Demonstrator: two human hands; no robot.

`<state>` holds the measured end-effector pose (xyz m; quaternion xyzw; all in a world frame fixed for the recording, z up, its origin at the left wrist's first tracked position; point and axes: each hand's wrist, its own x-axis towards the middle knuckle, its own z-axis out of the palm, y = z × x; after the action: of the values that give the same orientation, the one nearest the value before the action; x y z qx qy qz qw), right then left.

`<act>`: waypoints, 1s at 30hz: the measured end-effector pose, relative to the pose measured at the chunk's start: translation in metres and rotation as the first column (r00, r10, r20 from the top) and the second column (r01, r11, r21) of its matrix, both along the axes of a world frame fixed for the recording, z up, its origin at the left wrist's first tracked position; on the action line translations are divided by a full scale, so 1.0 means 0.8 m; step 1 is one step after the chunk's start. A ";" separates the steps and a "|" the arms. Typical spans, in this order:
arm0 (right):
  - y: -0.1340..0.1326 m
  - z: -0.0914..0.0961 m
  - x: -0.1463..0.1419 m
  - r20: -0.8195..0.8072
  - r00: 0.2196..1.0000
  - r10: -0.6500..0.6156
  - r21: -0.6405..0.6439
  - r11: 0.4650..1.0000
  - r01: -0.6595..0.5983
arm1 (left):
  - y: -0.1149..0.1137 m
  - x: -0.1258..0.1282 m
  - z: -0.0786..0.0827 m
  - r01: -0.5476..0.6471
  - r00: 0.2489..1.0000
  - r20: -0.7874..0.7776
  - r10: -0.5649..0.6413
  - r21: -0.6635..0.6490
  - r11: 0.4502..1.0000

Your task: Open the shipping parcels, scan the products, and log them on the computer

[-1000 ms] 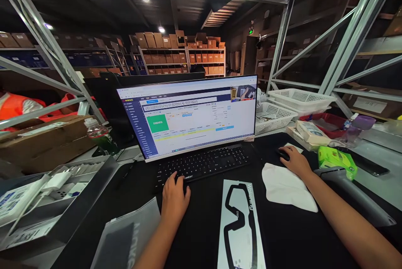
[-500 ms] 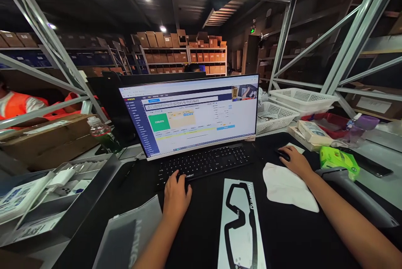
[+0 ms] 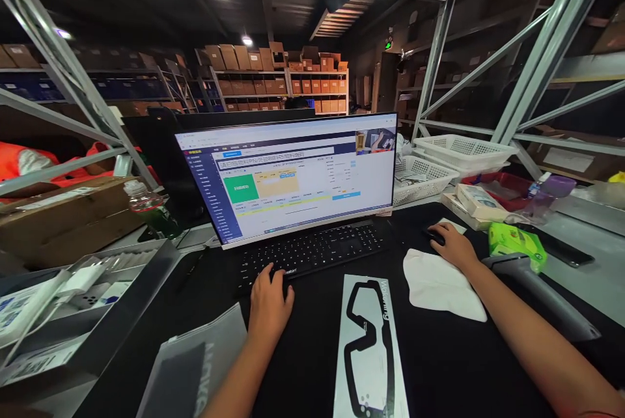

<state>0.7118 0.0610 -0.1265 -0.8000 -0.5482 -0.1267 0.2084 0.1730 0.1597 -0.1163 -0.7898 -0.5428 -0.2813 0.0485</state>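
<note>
My left hand (image 3: pixel 268 301) rests at the front left edge of the black keyboard (image 3: pixel 312 250), fingers curled loosely on the keys. My right hand (image 3: pixel 452 243) lies curved over a black mouse (image 3: pixel 432 234) to the right of the keyboard. A lit monitor (image 3: pixel 293 174) stands behind the keyboard with a form and a green box on it. Between my arms lies a white card (image 3: pixel 370 346) printed with a black goggle outline. A white cloth (image 3: pixel 442 284) sits under my right wrist.
A grey pouch (image 3: pixel 190 369) lies at the near left. A tray of white chargers (image 3: pixel 73 294) and a cardboard box (image 3: pixel 68 213) stand on the left. White baskets (image 3: pixel 439 167), a green packet (image 3: pixel 517 242) and a grey scanner (image 3: pixel 541 297) are at the right. A person in orange (image 3: pixel 29 161) is at the far left.
Only the camera has shifted a little, moving everything slightly left and up in view. Both hands stay on the keyboard and the mouse.
</note>
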 end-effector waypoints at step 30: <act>0.000 -0.006 0.007 0.029 0.997 0.068 0.016 0.997 -0.069 | -0.003 0.001 0.002 -0.001 1.000 0.011 0.001 -0.016 1.000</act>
<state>0.7173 0.0612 -0.1315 -0.7770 -0.5772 -0.1355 0.2114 0.1737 0.1576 -0.1145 -0.7885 -0.5456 -0.2812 0.0393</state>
